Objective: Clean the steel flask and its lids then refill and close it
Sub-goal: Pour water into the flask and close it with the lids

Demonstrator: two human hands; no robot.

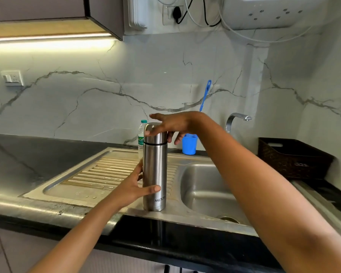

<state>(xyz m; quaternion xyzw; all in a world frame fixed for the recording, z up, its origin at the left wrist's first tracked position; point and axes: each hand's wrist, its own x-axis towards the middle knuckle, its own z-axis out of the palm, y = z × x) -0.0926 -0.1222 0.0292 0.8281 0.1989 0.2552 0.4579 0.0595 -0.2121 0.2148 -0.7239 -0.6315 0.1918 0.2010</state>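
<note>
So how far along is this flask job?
Start or finish, I can't tell. The steel flask stands upright on the wet drainboard with its outer lid on. In hand: the left hand grips the body and the right hand grips the lid, as if to twist it. Whether it has been cleaned and refilled is hidden inside.

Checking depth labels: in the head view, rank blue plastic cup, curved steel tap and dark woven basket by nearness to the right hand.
1. Blue plastic cup, just behind the right hand.
2. Curved steel tap, farther right.
3. Dark woven basket, far right on the counter.
</note>
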